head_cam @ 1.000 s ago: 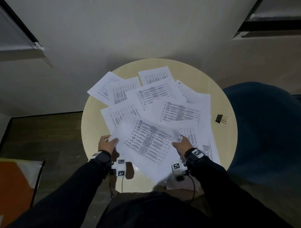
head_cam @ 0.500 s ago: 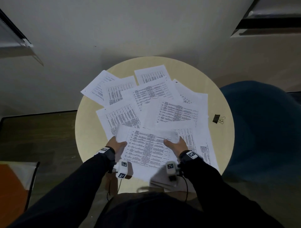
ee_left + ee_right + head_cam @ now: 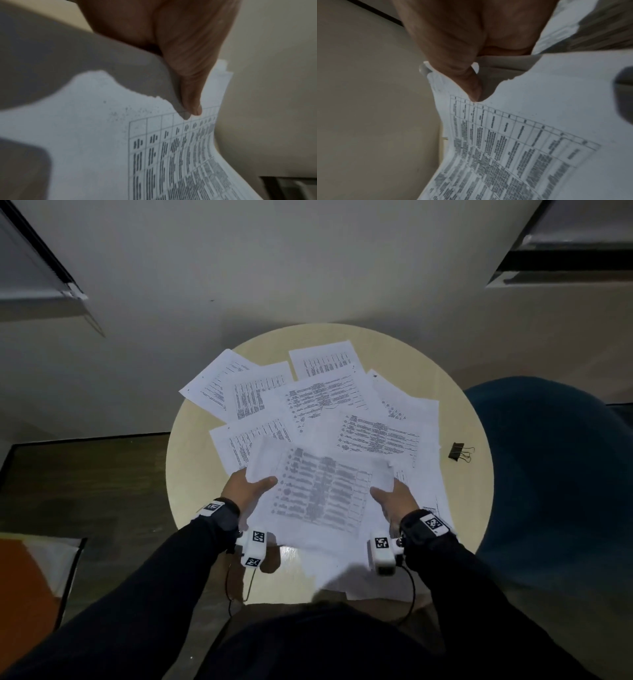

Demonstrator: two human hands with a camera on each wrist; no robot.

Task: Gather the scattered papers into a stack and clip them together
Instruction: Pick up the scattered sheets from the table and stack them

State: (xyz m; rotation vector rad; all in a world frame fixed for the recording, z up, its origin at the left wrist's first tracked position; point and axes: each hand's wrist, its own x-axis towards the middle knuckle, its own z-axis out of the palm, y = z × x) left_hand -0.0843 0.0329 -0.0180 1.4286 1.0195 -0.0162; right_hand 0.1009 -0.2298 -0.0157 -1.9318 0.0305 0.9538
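Hands pinch one printed sheet (image 3: 322, 494) between them, left hand (image 3: 245, 491) and right hand (image 3: 394, 499) on opposite edges; scattered papers (image 3: 342, 405) lie beyond, binder clip (image 3: 459, 453) nearer the right

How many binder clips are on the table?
1. The binder clip lies on the bare right side of the table, apart from the papers. Others could be hidden under the sheets.

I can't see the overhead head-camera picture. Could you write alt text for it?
Two hands, left and right, hold a printed sheet by its sides above a round table strewn with overlapping papers. A black binder clip lies alone near the table's right edge.
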